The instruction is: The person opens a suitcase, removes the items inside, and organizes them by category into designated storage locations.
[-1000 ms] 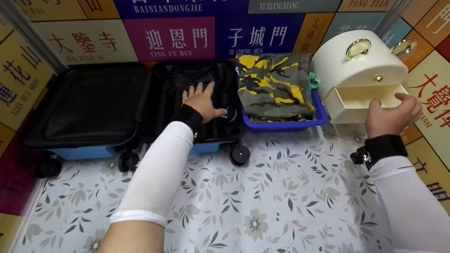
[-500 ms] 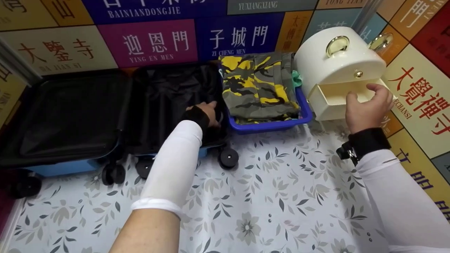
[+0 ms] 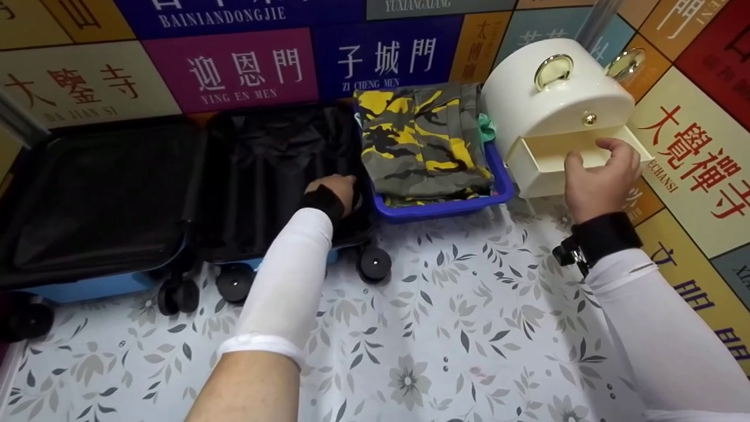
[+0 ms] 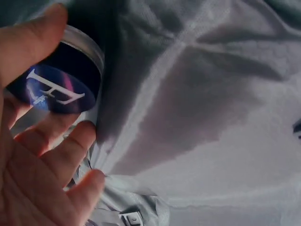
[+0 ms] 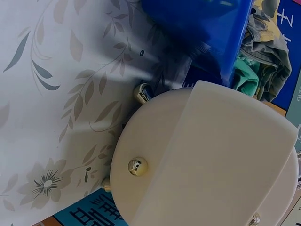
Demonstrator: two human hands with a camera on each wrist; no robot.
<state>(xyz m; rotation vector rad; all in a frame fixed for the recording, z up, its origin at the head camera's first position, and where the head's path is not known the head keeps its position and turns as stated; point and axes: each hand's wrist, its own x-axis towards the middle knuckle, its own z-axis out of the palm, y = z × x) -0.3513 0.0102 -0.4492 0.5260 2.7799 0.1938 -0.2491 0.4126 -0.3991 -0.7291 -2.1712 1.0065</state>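
Note:
My left hand (image 3: 335, 189) reaches down into the right half of an opened suitcase (image 3: 275, 176) with a black lining. In the left wrist view, its thumb and fingers hold a dark blue round jar (image 4: 61, 87) with a silvery rim and a pale letter-like mark; the head view hides the jar behind the hand. My right hand (image 3: 603, 181) is at the front of a pulled-out drawer (image 3: 542, 184) in a white rounded storage box (image 3: 556, 99), thumb and fingers spread and loosely curved with nothing seen between them. The right wrist view does not show this hand.
Between suitcase and storage box sits a blue basket (image 3: 448, 208) with folded camouflage clothing (image 3: 419, 140); a green cloth (image 3: 485, 128) pokes out beside it. The suitcase's other half (image 3: 99, 199) lies at left. Printed panels (image 3: 240, 67) stand behind, and floral sheeting (image 3: 445, 328) covers the surface.
My left hand has gone from spread fingers above the suitcase to down in it, now holding the jar. The head view has shifted to the right. My right hand stays by the drawer.

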